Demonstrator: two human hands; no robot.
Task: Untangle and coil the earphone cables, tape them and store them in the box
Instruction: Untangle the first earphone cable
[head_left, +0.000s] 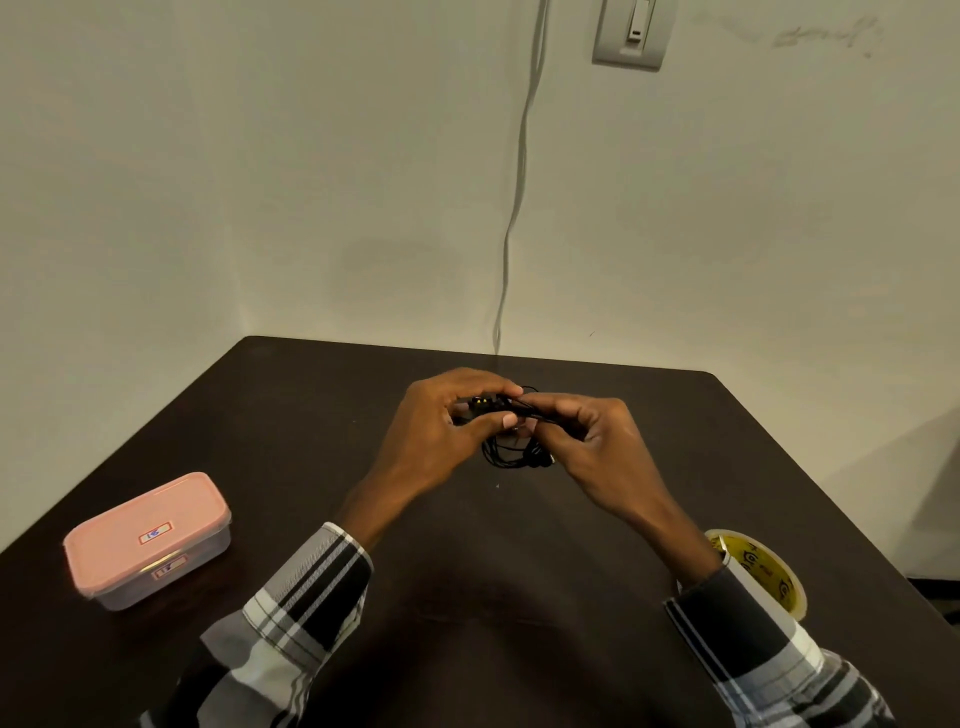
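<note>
Both hands, left and right, pinch the black cables above the table, box left, tape right.

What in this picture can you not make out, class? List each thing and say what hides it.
- Earphone cables, head view: how many there are and how tangled; too thin and dark against the table, partly covered by the left hand and right hand.
- Pink box: its contents; the lid is on.
- Tape roll: its near part; the right sleeve covers it.
- Box labels: print too small.
</note>
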